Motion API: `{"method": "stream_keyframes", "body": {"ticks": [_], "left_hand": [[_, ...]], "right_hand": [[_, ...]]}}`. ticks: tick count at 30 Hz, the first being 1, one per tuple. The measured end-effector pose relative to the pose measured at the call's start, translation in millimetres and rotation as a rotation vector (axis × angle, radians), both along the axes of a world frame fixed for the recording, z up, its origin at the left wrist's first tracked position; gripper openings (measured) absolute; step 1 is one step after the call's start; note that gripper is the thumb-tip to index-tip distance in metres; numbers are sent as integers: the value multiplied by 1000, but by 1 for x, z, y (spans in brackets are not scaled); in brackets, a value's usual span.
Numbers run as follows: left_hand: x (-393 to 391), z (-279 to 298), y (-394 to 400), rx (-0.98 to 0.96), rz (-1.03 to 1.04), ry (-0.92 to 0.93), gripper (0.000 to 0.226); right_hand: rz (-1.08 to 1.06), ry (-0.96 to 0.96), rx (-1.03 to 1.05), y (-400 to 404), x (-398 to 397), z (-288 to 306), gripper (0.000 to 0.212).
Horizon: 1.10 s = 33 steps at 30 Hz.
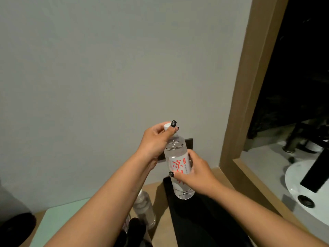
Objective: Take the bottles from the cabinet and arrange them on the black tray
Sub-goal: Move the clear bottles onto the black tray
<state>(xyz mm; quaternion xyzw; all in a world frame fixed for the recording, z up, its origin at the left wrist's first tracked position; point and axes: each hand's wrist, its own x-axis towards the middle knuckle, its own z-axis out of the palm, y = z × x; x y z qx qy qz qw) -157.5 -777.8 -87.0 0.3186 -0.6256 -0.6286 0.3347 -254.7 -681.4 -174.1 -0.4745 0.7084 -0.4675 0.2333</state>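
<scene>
A clear water bottle (175, 152) with a white cap and red lettering on its label is held upright in the air above the far end of the black tray (195, 214). My left hand (156, 139) grips its cap and neck from the left. My right hand (197, 172) wraps around the labelled body from the right. A second clear bottle (144, 208) stands on the wooden counter just left of the tray, partly hidden by my left forearm.
A dark bottle top (136, 229) shows below the second bottle. A pale green mat (58, 221) lies on the counter at left, with a dark rounded object (14, 223) at the far left. A wood-framed opening at right shows a white sink (309, 191).
</scene>
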Motion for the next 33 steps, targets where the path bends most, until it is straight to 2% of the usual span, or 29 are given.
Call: {"method": "stream_keyframes", "body": {"ticks": [4, 8, 11, 18, 24, 29, 33], "left_hand": [[-31, -16, 3, -13, -98, -43, 22], [-59, -35, -5, -9, -183, -122, 28], [-74, -49, -17, -13, -171, -188, 41], [-84, -110, -52, -198, 9, -479, 53], [-85, -154, -70, -457, -171, -749, 67], [-91, -172, -80, -583, -185, -755, 52], [-92, -178, -84, -613, -195, -738, 50]], "right_hand": [[-44, -58, 44, 11, -33, -19, 57], [-74, -113, 107, 12, -69, -41, 60], [-110, -143, 123, 8, -90, -53, 59], [-234, -191, 188, -22, -137, -88, 67], [-145, -192, 259, -49, -164, -114, 68], [-113, -179, 291, -68, -167, -133, 69], [-156, -182, 271, -78, -164, -147, 64]]}}
